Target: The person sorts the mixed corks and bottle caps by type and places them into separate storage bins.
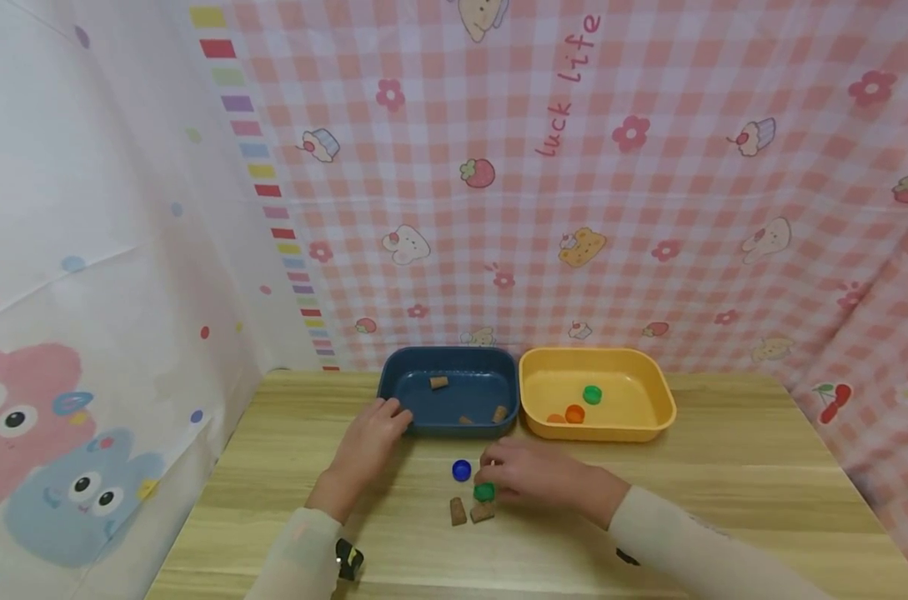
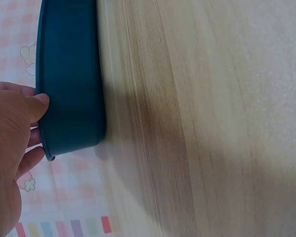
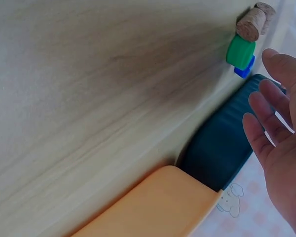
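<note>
from my screen, the left hand (image 1: 369,437) pinches the navy tray's (image 1: 469,402) rim between thumb and fingers. the right hand (image 1: 536,473), fingers loosely spread and holding nothing, hovers by the green bottle cap (image 1: 484,492) on the wooden table (image 1: 731,475), beside the blue bottle cap (image 1: 462,471).

Your left arm (image 1: 296,550) reaches forward, slanting inward, and your left hand (image 1: 374,429) pinches — thumb on the near side, fingers opposite. Your right arm (image 1: 694,542) comes in more crosswise, from the right. Your right hand (image 1: 532,471) is relaxed — fingers loosely bent, thumb standing away from them. Your two hands are apart.
</note>
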### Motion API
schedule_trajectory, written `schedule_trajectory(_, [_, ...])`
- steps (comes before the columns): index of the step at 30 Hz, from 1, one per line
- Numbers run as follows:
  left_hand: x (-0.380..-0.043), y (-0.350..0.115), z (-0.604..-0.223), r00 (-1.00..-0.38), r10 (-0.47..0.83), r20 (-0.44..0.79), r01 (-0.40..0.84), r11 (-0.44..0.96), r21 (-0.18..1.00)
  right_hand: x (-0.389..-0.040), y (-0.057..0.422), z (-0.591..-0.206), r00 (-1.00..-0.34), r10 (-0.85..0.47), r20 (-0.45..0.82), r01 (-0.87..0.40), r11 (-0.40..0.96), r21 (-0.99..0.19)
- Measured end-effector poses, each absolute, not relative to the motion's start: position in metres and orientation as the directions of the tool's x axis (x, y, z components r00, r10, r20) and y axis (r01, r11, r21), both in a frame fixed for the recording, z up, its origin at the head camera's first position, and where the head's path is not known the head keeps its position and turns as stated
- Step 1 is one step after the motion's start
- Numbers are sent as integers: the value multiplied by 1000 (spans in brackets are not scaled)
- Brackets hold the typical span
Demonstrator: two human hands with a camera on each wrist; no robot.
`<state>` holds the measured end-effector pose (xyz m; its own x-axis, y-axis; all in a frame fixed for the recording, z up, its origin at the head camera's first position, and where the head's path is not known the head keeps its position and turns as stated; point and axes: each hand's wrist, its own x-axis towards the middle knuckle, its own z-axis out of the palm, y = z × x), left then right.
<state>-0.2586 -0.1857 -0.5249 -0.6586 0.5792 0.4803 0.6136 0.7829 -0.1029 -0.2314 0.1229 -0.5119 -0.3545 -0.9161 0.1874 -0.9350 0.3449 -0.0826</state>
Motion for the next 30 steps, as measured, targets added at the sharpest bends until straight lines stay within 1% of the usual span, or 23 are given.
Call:
schedule_trajectory(7, [-258, -185, -523, -649, 584, 487, 617, 779, -112, -231, 119, -520, -361, -919, 158, -933, 354, -71])
schedule_trajectory(14, [-258, -185, -522, -682, 577, 450, 604, 791, -98, -231, 118, -526, -367, -919, 147, -930, 362, -58])
schedule_trajectory(21, [-259, -185, -523, -666, 578, 471, 602, 790, -119, -232, 118, -532, -369, -917, 152, -930, 364, -60])
schedule_trajectory(24, [-259, -184, -524, -673, 573, 468, 596, 795, -116, -231, 117, -534, -371, -915, 158, -929, 366, -61])
schedule_trajectory(30, [-259, -185, -524, -665, 575, 476, 602, 790, -112, -230, 115, -535, -390, -910, 141, -921, 384, -66])
